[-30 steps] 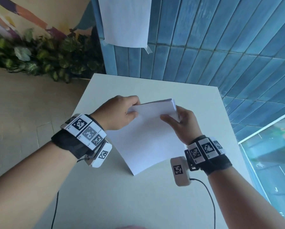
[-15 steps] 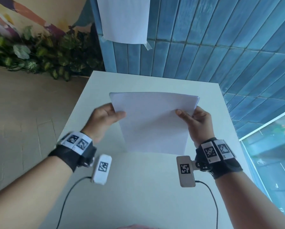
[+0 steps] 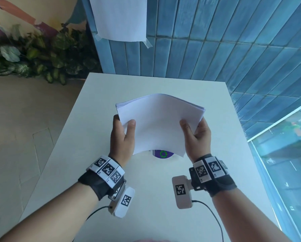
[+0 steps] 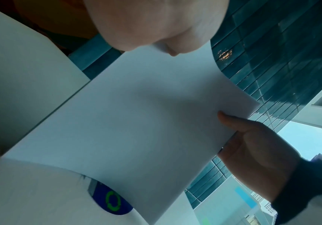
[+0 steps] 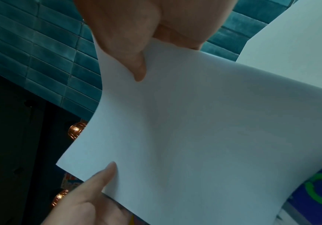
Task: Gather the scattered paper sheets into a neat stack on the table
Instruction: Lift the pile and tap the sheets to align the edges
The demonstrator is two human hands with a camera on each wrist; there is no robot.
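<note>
Paper sheets (image 3: 159, 123), perhaps a dozen, in two hands.

The paper stack (image 3: 159, 123) hides most of a blue sticker (image 3: 162, 154), perhaps round.

We note a white sheet (image 3: 119, 17) taped to the blue tiled wall (image 3: 216, 41), far ahead of both hands. Leafy plants (image 3: 32, 56) lie beyond the left hand. A blue disc with a green ring (image 3: 162, 154) shows between the wrists.
</note>
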